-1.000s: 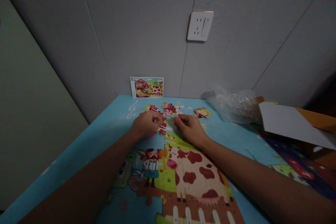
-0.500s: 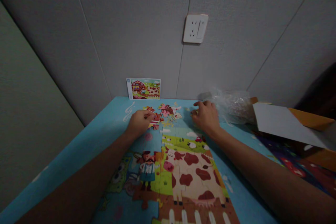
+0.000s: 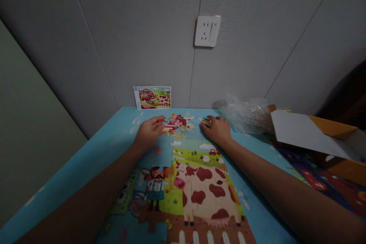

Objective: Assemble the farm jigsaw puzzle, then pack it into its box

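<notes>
A partly joined puzzle [image 3: 204, 187] with a spotted cow and a farmer figure lies on the blue table covering [image 3: 108, 133]. Beyond it is a pile of loose pieces [image 3: 180, 121]. My left hand [image 3: 149, 131] has its fingers closed on a red and white striped puzzle piece [image 3: 169, 127] at the pile's left side. To the right of the pile, my right hand [image 3: 216, 129] rests low on the covering, thumb and fingers around a small greenish piece [image 3: 207, 122]; whether it grips the piece is unclear.
A picture card [image 3: 154, 98] leans against the wall below a socket [image 3: 207, 31]. Crumpled clear plastic [image 3: 247, 116] lies right of my right hand. An open box [image 3: 311, 133] stands at the far right, over a dark printed sheet [image 3: 311, 177].
The view has shifted slightly. My right hand has lowered onto the covering, its fingers now around a small piece. My left hand has turned a little, with the striped piece at its fingertips.
</notes>
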Tool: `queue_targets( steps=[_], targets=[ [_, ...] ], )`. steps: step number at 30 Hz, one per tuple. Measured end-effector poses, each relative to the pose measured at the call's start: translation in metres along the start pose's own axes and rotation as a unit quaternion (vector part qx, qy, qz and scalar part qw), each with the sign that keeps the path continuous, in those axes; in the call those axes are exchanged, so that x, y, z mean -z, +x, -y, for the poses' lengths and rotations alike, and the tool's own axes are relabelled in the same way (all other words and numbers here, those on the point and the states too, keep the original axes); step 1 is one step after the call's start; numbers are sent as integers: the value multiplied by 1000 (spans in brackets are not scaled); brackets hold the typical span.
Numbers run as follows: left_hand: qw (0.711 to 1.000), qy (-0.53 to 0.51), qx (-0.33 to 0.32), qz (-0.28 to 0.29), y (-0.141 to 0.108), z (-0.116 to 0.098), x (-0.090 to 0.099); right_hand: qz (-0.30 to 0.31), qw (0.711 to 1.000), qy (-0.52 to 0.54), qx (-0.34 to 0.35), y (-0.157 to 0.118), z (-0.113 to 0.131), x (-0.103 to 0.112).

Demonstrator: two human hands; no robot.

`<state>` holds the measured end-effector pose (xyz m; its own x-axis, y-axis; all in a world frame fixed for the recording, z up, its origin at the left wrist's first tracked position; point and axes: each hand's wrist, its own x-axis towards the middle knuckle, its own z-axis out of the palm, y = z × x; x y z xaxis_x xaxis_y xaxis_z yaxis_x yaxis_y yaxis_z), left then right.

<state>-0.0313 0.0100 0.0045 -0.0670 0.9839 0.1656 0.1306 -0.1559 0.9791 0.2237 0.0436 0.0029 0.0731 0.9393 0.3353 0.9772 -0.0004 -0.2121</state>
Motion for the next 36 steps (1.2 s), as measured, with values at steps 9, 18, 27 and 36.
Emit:
queue_targets(
  steps=[9,18,27,36],
  targets=[
    [956,218,-192,40,-8,-9,2,10,988,134,74,11,-8,-7],
    [977,-19,-46,207,-25,-12,-23,-5,886,260,385,-34,39,20],
    [978,-93,43,179,-25,-22,-23,-109,940,217,240,-32,40,18],
    [992,-82,57,82,-23,-19,-20,14,998,22,-54,-2,5,-1]
  ],
)
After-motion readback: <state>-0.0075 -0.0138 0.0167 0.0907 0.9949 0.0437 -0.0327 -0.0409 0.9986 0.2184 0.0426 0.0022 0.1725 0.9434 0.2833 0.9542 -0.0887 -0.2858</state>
